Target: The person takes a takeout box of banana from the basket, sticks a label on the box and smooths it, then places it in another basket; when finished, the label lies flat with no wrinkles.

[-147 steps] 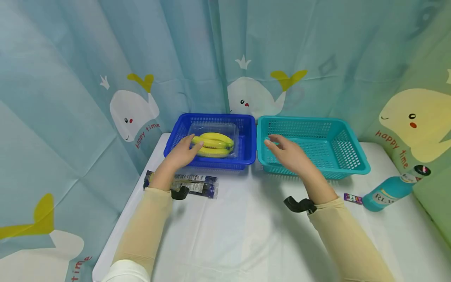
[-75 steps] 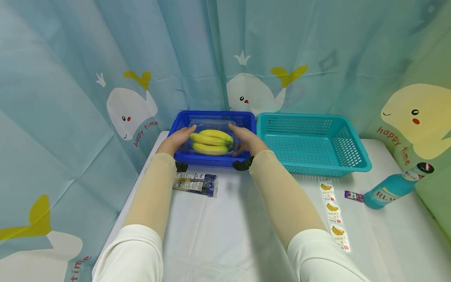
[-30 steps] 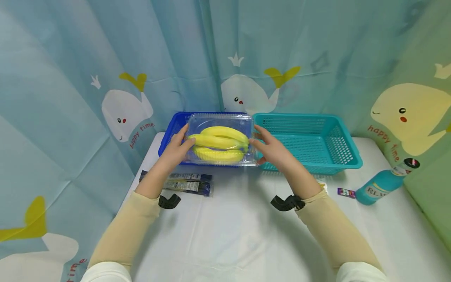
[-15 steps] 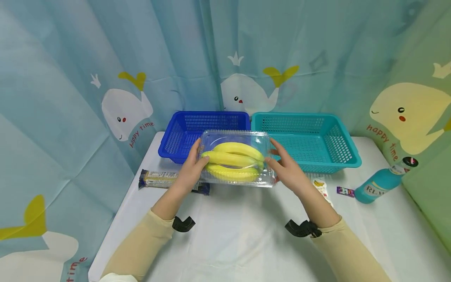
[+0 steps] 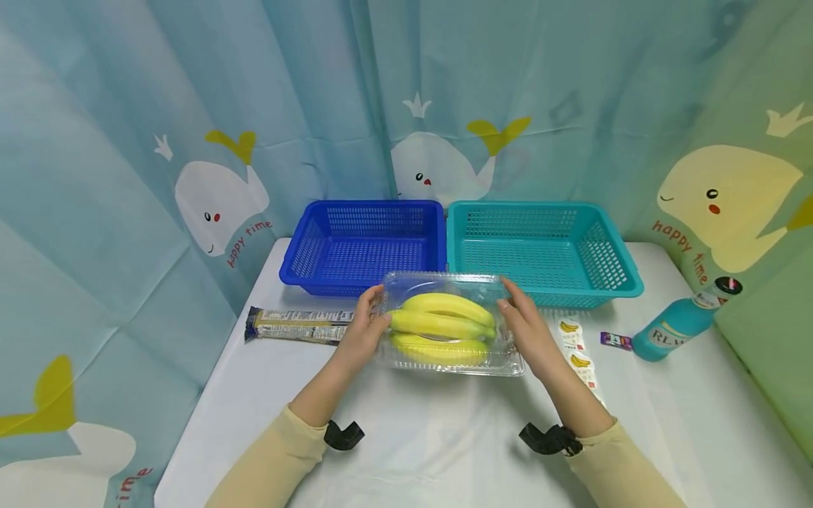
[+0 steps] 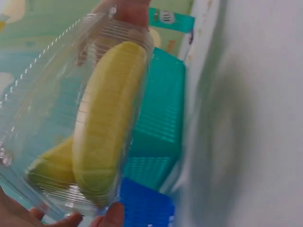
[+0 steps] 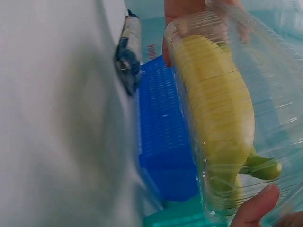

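Box [image 5: 483, 287], clear plastic & lidded, is up off the bench [image 5: 419, 451], btwn both hands. Your L hand [image 5: 365, 331] grips its short end at 9 o'clock, your R hand [image 5: 530, 328] the one at 3; fingers & thumbs curl round the ends, tho you can't tell how far they reach underneath.

Handling: prob. light, w/ most of the wt in the bananas [image 5: 438, 324], so expect it to flex a bit mid-span. Thin plastic looks springy, easy to dent or crack, & smooth enough to slip if your grip is loose. Best hold: both short ends, low on the ribbed walls, fingertips under; don't squeeze the top hard or it may pop. Keep it level, as the fruit could slide & bruise (if real; can't tell).

Containers: box has the bananas lying lengthwise, stem end twd 3. Beyond it, side by side: blue basket [image 5: 375, 257] btwn 10 & 11, teal basket [image 5: 521, 264] approx 2; mesh floors show in both.

Also: long pack [image 5: 298, 327] at 9, past your L hand; banana labels [image 5: 574, 353] near 3, by your R hand; farther out at 3, small packet [image 5: 616, 341] right by the bottle [image 5: 676, 324].
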{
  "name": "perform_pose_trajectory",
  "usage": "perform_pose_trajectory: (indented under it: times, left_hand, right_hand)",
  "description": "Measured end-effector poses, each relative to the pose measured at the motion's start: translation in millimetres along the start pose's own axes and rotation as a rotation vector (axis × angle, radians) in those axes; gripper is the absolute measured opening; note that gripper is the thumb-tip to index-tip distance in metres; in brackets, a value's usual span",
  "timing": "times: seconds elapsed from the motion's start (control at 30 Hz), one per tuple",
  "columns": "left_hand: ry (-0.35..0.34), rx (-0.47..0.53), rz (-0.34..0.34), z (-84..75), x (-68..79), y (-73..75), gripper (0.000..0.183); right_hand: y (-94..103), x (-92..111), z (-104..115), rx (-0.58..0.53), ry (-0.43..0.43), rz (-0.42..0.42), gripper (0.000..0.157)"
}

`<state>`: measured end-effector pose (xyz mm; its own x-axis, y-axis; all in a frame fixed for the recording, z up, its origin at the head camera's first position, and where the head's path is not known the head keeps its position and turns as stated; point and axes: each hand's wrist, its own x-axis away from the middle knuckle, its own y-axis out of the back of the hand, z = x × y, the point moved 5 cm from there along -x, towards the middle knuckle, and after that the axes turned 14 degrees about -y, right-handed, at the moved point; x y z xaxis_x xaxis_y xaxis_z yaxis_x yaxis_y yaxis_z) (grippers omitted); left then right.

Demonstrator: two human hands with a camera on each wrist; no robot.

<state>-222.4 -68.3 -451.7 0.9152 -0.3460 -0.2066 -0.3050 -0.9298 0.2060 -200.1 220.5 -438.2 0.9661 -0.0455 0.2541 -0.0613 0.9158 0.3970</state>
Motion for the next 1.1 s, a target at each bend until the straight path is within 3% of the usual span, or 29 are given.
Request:
perform_pose_trajectory:
  times: [0.27,0.43,0.73,0.93,1.1]
  left_hand:
    - [-0.035,-0.062,0.032,20.4,3.3,-14.7,0.066]
    - [-0.083,0.011,0.029,24.2,4.4,-19.0,0.067]
    - [-0.044,0.056,0.037,38.7,5.7,-24.7,0.068]
    - [-0.032,0.071,0.066,54.2,0.5,-26.2,0.071]
    - [-0.024,0.102,0.076,67.4,-5.8,-26.7,0.072]
  right_hand:
    - [-4.3,-4.3,-19.0,-0.015,-0.043,-0.026,0.058]
    - [-6.7,-9.0,-26.9,-0.025,-0.045,-0.036,0.056]
    - [-6.0,-12.1,-34.2,0.000,-0.083,-0.059,0.053]
    - [-9.7,-23.1,-48.5,-0.037,-0.102,-0.059,0.053]
    - [-12.9,-23.5,-43.3,-0.094,-0.128,-0.028,0.049]
